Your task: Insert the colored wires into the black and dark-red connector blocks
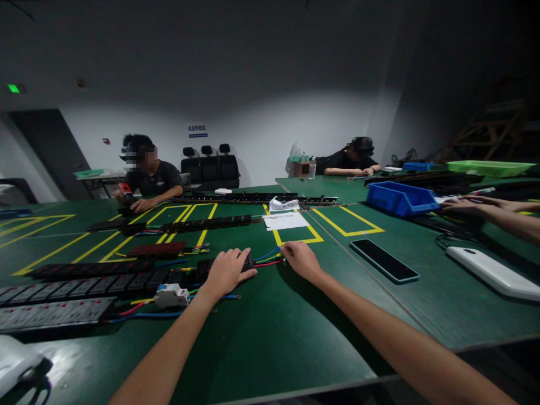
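Note:
My left hand (pixel 228 271) lies over the right end of a black socket strip (pixel 203 269), its thumb and fingers spread around it. Blue, green and red wires (pixel 266 259) run from that end to the right. My right hand (pixel 300 259) pinches the wire ends between thumb and fingertips. Below my left wrist, a blue wire with a ring terminal (pixel 234 296) sticks out to the right. A white breaker (pixel 172 295) with coloured wires sits left of my left forearm, beside a long grey socket strip (pixel 54 314).
A phone (pixel 385 260), a white power bank (pixel 493 271) and a blue bin (pixel 400 198) are on the right. White paper (pixel 287 221) lies ahead. Two people sit across the table; another person's hands (pixel 476 207) are at the right edge.

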{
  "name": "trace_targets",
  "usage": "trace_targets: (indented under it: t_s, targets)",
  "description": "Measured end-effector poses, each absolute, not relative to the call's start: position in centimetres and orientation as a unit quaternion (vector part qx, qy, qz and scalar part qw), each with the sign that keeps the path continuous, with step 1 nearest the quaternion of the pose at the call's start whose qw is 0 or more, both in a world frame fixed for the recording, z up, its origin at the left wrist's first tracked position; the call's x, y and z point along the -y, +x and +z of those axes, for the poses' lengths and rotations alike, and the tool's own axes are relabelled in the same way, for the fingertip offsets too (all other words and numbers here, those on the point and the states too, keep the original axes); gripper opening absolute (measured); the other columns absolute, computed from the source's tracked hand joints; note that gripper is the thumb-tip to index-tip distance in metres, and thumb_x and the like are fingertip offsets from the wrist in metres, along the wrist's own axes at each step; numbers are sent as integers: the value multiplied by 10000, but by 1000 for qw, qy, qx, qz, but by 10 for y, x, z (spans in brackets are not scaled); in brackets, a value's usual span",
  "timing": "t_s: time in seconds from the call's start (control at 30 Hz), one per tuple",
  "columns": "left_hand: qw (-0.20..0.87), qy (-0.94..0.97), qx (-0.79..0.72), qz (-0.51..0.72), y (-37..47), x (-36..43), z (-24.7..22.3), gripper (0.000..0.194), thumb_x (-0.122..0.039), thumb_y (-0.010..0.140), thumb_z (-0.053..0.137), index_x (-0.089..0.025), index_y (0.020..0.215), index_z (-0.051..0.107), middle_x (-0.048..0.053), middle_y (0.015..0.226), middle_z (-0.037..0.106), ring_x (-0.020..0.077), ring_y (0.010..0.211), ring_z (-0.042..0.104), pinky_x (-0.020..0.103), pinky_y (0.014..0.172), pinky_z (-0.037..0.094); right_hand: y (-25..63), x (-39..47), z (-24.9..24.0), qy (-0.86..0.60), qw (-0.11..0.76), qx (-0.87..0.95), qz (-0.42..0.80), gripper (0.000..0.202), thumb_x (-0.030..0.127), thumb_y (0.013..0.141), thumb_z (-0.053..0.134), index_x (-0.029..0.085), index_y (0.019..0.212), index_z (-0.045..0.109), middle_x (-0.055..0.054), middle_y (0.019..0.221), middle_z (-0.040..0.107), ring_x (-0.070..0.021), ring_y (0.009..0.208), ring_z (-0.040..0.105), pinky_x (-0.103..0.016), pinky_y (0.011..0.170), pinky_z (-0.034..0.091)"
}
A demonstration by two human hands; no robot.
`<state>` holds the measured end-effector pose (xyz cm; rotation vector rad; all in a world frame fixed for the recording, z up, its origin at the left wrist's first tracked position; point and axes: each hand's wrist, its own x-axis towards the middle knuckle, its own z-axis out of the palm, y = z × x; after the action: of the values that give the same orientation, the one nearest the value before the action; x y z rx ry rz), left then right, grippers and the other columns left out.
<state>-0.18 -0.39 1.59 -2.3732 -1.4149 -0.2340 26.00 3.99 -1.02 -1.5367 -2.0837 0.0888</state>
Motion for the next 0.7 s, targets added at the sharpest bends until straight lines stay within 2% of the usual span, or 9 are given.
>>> trace_targets:
  t_s: [0.13,0.23,0.43,0.63,0.7]
  targets:
    - [178,-842,502,-83,-1,4,17,671,-663,962,411,-186,1427,495,128,1151,657,270,1021,609,351,816,412,259,-38,-6,-605,236,758,59,326,369,999,518,187,814,715,-57,832,711,-154,737,605,-243,601,293]
    - [178,-842,503,-82,-1,5,17,671,-660,961,417,-182,1426,495,128,1142,658,270,1017,611,350,811,412,258,-35,-1,-632,221,737,90,401,431,1009,482,191,784,711,-56,778,700,-152,683,604,-247,572,272]
    - [184,-839,505,-80,0,4,16,664,-655,958,433,-183,1421,496,129,1139,660,269,1015,611,349,807,409,255,-29,6,-665,237,690,160,444,484,990,454,200,784,727,-57,804,715,-176,742,635,-241,575,278]
    - [183,-840,505,-81,-1,5,16,666,-653,962,425,-183,1430,489,134,1161,658,273,1031,613,353,813,412,247,-19,11,-634,269,710,145,442,429,999,442,194,734,707,-42,735,700,-153,658,602,-248,568,278]
    - [180,-840,505,-81,-1,5,16,659,-652,962,427,-189,1424,497,133,1156,660,273,1028,615,353,812,413,245,-15,12,-622,269,728,102,411,403,997,450,203,746,706,-45,747,707,-160,664,609,-253,569,287]
